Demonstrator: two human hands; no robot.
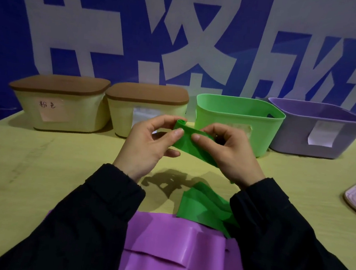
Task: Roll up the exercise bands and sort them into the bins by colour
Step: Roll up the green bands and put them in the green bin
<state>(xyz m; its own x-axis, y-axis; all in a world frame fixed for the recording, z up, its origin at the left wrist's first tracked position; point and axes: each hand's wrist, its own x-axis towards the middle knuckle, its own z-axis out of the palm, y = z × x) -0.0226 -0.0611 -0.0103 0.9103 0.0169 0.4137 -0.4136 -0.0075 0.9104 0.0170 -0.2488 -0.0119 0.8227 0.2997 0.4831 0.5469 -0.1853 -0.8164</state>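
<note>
Left hand: my left hand (148, 142) pinches the rolled end of the green band (190, 145).
Right hand: my right hand (228, 152) grips its flat stretch.
Green band: held above the table (40, 176), its tail lying by the purple band (169, 244).
Bins: green bin (239, 116) and purple bin (319, 130) behind.

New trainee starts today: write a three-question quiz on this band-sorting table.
1. True or false: both hands, left hand and right hand, grip the green band.
2. Which band lies flat on the table, nearest the person?
A. purple
B. yellow
C. red
3. Fill in: of the four bins, the ____ bin and the purple bin have no lid.

Key
1. True.
2. A, the purple band.
3. Green: the green bin is open; the two cream bins carry brown lids.
</note>
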